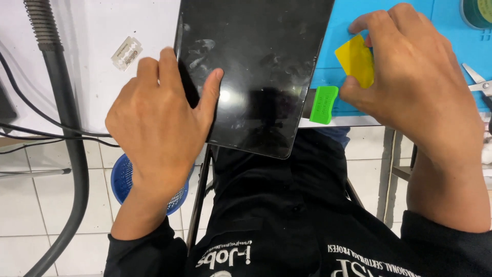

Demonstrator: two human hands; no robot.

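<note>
A black tablet with a smudged glass face lies at the table's near edge, one corner hanging over my lap. My left hand grips its left edge, thumb pressed on the glass. My right hand pinches a thin yellow plastic card just right of the tablet, over the blue mat. A green plastic wedge sticks out from the tablet's right edge, below the yellow card.
A razor blade lies on the white table left of the tablet. A grey flexible hose and dark cables run down the left side. A blue mesh basket stands on the tiled floor. Metal tweezers lie at the right edge.
</note>
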